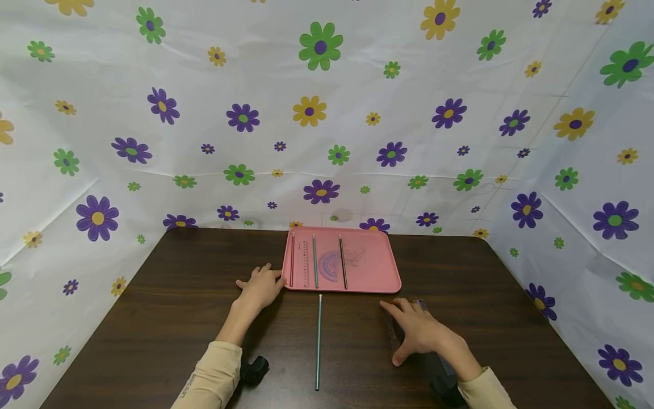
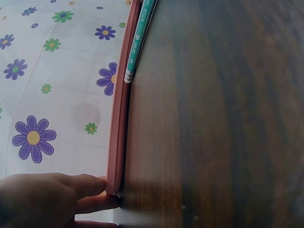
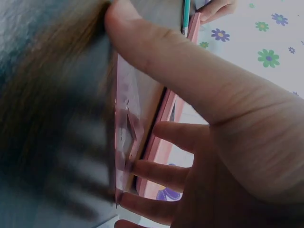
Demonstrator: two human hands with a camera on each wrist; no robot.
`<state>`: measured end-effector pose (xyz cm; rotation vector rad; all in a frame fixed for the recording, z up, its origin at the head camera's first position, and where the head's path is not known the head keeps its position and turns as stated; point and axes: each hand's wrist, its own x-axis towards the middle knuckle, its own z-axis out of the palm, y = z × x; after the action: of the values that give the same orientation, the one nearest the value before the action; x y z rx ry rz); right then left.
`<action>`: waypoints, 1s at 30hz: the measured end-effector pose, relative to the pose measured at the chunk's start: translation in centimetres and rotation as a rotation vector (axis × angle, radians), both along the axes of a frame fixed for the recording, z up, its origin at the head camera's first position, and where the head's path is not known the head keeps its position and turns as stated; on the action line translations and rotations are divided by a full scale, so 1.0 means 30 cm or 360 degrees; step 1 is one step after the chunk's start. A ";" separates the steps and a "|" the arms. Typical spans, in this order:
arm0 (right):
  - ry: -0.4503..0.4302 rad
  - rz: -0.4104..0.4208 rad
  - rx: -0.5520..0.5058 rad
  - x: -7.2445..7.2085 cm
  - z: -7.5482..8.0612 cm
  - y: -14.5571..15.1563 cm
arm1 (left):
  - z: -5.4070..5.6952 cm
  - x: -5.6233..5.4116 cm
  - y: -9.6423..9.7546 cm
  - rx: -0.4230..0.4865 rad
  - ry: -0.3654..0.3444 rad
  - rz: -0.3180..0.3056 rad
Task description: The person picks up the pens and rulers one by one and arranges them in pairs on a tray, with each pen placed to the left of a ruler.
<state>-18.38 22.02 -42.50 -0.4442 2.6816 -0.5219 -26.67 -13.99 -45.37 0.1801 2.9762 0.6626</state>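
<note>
My left hand [image 1: 260, 288] is at the front left corner of a pink tray [image 1: 375, 278], its fingers spread and fingertips touching the rim. My right hand [image 1: 416, 329] arches over a clear set square [image 3: 127, 90] on the dark table, right of the tray's front. Its fingers are spread, with fingertips at one edge of the set square and the thumb apart near the other end. Much of the set square is hidden under that hand in the head view. Between the hands, a green pencil [image 1: 319, 341] lies lengthwise, its eraser end close to the tray.
In the tray lie a dark red pencil [image 1: 292, 258], a clear ruler [image 1: 305, 264], another green pencil [image 1: 315, 261], a purple protractor [image 1: 329, 266] and a black pencil [image 1: 343, 261]. Flower-printed sheeting [image 1: 276, 204] rises behind and beside the brown table [image 1: 194, 284].
</note>
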 end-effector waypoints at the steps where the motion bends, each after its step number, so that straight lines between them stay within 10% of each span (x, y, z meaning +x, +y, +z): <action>1: 0.0010 -0.0004 0.0016 0.000 -0.001 -0.002 | 0.000 0.000 0.000 -0.0002 0.0000 0.0001; 30: 0.0246 0.0155 -0.0181 -0.044 -0.030 0.000 | 0.001 0.003 0.002 -0.0010 -0.0008 0.0011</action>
<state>-19.71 22.02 -43.40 -0.6689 2.7681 -0.6373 -26.59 -13.93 -45.34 0.1671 2.9753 0.6536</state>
